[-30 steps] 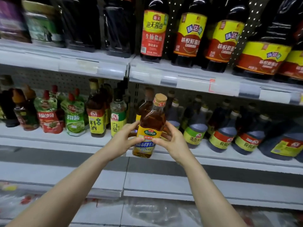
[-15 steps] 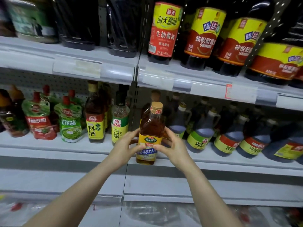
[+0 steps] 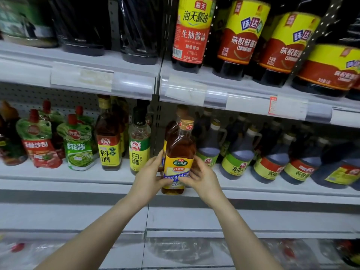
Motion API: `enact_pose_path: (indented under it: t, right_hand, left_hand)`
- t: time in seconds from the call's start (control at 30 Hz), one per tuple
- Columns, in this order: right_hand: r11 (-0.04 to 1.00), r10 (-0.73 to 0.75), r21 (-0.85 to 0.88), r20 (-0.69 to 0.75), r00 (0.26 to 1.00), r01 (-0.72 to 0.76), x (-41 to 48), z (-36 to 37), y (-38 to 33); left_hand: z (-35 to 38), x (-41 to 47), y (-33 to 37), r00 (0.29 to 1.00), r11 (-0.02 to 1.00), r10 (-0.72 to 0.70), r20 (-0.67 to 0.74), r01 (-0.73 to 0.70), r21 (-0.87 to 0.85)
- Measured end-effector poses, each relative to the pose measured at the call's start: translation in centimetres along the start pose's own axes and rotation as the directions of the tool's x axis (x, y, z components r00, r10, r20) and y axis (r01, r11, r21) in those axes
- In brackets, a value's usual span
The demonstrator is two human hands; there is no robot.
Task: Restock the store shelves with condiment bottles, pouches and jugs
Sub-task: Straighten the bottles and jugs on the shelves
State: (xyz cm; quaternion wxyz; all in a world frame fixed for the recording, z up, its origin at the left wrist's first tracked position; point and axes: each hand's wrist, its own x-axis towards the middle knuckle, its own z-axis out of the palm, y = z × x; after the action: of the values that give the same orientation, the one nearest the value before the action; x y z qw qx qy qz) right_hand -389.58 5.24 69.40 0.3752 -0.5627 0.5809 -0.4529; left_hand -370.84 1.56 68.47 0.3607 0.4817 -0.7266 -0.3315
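**Amber bottle held at the front edge of the middle shelf**

Two white shelves fill the view. The upper shelf (image 3: 23,61) carries dark containers on its left half. On its right half stand big soy sauce bottles with yellow and red labels, among them a wide one (image 3: 329,69) near the right edge and a slimmer red-labelled one (image 3: 191,34) close to the middle upright. A price tag (image 3: 286,108) with a red mark is clipped to the front strip below them.

On the middle shelf (image 3: 78,178), a row of dark jugs (image 3: 239,158) with handles runs from the centre to the right edge. Towards the left stand a brown bottle with a yellow label (image 3: 108,145) and, just beside it, a clear vinegar bottle (image 3: 139,147). Further left are a green pouch (image 3: 78,147) and a red pouch (image 3: 39,145), both with red caps.

The amber cooking wine bottle (image 3: 180,152) is upright near the middle of the front edge of this shelf, between the vinegar bottle and the jugs. A matching bottle (image 3: 171,127) stands directly behind it. Its base is level with the shelf's front edge, but whether it rests there cannot be told.

The left hand (image 3: 150,176) grips the bottle's left side, thumb across the label. The right hand (image 3: 200,178) grips its right side, fingers curled round the label.
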Motion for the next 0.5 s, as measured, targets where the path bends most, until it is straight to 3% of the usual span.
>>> enact_pose_path:
  t: [0.3, 0.5]
  right_hand:
    - [0.975, -0.064, -0.212, 0.0, 0.998, 0.063, -0.1, 1.6, 0.5]
    - [0.979, -0.074, -0.188, 0.007, 0.997, 0.074, 0.0, 1.8, 1.2]
  left_hand:
    - [-0.7, 0.4, 0.3, 0.995, 0.996, 0.078, 0.064, -0.08, 0.031]
    - [-0.9, 0.4, 0.0, 0.996, 0.996, 0.041, 0.076, -0.047, 0.079]
